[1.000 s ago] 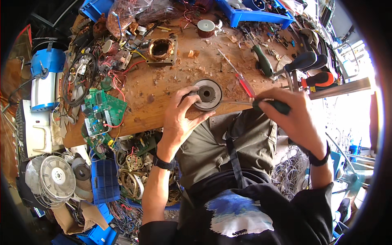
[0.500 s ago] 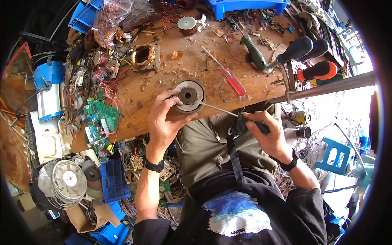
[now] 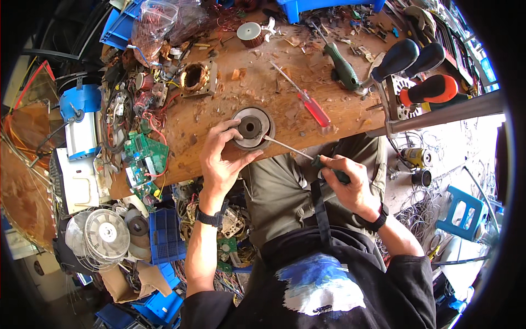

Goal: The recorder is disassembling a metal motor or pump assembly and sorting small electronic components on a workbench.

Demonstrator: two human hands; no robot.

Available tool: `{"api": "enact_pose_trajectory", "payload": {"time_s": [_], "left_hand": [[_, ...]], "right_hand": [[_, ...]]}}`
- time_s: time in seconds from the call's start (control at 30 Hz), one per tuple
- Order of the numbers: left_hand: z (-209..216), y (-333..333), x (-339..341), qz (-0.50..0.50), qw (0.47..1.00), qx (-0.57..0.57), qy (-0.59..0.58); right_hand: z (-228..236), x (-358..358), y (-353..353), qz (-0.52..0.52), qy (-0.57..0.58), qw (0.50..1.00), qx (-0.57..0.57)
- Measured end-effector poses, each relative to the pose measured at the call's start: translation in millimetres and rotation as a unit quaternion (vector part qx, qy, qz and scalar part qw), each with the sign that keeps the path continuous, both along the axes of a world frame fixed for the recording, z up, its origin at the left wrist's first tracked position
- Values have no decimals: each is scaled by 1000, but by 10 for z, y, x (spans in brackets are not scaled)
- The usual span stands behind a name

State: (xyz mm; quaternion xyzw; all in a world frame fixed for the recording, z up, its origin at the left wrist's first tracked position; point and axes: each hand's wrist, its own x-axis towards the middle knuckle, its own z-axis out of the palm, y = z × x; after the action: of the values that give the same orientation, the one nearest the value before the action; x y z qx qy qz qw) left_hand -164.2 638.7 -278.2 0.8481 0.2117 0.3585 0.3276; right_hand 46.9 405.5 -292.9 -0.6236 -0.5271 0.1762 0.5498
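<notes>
At the front edge of the wooden bench (image 3: 203, 148), a round grey metal part (image 3: 262, 119) with a dark hub and a central hole faces up. My left hand (image 3: 220, 159) grips it from the left, fingers over its rim and thumb along its near side. In my right hand (image 3: 350, 183) is a green-handled screwdriver (image 3: 290, 148), fingers wrapped round the handle. Its tip rests at the right side of the part's inner disc, beside a dark gap between disc and outer rim.
A red-handled screwdriver (image 3: 315, 111) and another green-handled tool (image 3: 342, 67) lie to the right. Dark-handled tools (image 3: 397, 60) stand in a holder by a metal bar (image 3: 438, 119). A copper coil (image 3: 194, 78) and green circuit boards (image 3: 147, 156) lie left. Debris covers the bench.
The screwdriver tip has moved left, inside the rim, and a dark gap has opened at the inner disc's right side. My right hand has shifted slightly left; the whole view has turned a little.
</notes>
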Motion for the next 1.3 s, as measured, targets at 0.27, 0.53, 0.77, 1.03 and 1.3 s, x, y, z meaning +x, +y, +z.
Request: {"api": "enact_pose_trajectory", "payload": {"time_s": [0.27,0.53,0.77,1.03,1.3], "left_hand": [[119,-25,25,16,1000,2,14],[501,-52,143,37,987,61,143],[434,-9,144,44,989,79,121],[356,27,175,53,985,139,83],[323,0,91,61,983,155,76]], "right_hand": [[-85,-54,17,-9,14,999,27],[-188,-84,9,-17,-16,999,48],[-214,-164,15,-11,-15,999,29],[-334,-213,15,-12,-18,999,45],[869,0,152,13,-94,992,-80]]}}
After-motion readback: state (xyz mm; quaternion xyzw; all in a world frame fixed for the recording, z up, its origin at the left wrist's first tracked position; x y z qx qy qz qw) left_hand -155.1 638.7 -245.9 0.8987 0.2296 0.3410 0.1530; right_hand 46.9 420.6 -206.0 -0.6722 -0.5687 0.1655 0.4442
